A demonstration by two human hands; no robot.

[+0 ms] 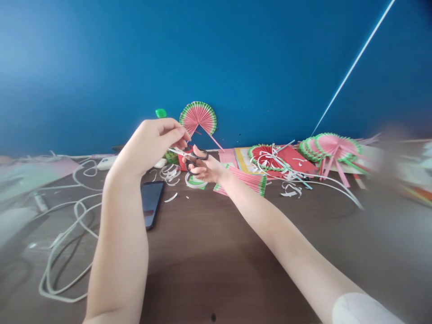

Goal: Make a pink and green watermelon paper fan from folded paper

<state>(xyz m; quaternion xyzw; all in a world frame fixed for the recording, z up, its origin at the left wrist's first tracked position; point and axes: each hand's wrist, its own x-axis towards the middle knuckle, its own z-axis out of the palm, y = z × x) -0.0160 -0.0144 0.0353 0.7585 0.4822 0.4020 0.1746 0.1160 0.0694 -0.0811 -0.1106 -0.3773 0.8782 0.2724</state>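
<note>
Currently, the scissors (193,155) are just left of the middle of the frame, held in the right hand (212,169), whose fingers curl at the black handles; the blades point left, toward the left hand (151,137). That one is bent at the wrist with thumb and fingertips brought together, though I cannot tell whether anything is pinched between them. Just below and right of the scissors, a pleated pink-and-green paper (251,181) lies on the table (216,252); white paper scraps (171,198) lie lower left of them. Above, a pink fan (199,114) with a green edge leans against the blue wall (236,58). Right of centre is a red fan (257,155) with loose strips across it, and farther right lie pink fans (339,143). A dark phone (153,202) is partly hidden by the left forearm, and a looped white cable (60,299) fills the lower left.
</note>
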